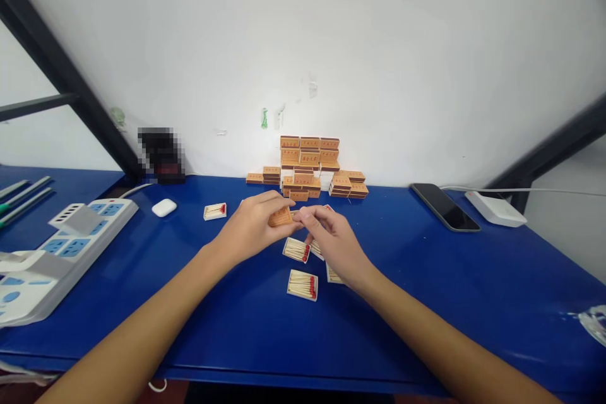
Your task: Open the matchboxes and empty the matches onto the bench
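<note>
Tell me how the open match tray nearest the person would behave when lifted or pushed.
The open match tray looks like thin card, so it is probably light and easily crushed. Lying flat on the blue table, it would likely slide, not tip, when pushed. It has no cover, so tilting would probably spill the matches.

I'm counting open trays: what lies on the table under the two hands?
The left hand grips a matchbox. Beneath the hands, two open trays of red-tipped matches show fully; two further trays peek out at the right hand, which covers most of them.
</note>
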The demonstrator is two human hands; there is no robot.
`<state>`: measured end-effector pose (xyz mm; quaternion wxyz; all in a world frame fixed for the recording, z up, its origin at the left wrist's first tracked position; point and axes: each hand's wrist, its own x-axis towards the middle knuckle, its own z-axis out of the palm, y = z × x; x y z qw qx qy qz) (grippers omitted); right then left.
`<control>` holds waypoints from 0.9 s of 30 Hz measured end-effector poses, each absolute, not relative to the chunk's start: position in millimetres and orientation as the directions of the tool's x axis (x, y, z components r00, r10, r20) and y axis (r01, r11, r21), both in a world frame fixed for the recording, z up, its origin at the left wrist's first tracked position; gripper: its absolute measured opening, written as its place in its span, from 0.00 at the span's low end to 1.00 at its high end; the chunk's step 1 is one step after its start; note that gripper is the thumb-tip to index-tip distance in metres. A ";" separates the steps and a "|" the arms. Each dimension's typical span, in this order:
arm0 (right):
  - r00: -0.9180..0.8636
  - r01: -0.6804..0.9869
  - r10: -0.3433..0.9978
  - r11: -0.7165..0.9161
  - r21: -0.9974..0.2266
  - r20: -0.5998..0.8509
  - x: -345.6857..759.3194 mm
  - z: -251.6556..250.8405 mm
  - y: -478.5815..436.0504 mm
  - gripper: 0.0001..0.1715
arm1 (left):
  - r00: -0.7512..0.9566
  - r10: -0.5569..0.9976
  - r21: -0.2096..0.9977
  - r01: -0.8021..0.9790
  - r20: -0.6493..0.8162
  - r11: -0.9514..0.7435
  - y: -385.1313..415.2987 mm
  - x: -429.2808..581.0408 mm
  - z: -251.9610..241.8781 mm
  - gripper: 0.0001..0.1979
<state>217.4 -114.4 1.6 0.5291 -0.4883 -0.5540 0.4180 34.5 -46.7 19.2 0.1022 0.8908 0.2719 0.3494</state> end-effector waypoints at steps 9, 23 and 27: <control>0.027 0.059 0.990 0.136 -0.989 0.138 221.8 -1.3 -112.9 0.28 | 0.679 0.517 0.382 0.357 0.521 -0.853 -54.5 43.1 10.4 0.14; 0.376 -0.029 0.909 0.204 -0.979 0.178 246.7 1.2 -103.5 0.25 | 0.527 0.644 0.478 0.432 0.554 -0.765 -53.6 35.9 20.7 0.18; 0.154 -0.077 0.967 0.215 -0.973 0.202 229.8 2.2 -112.7 0.23 | 0.492 0.644 0.492 0.416 0.585 -0.765 -57.9 41.2 20.6 0.15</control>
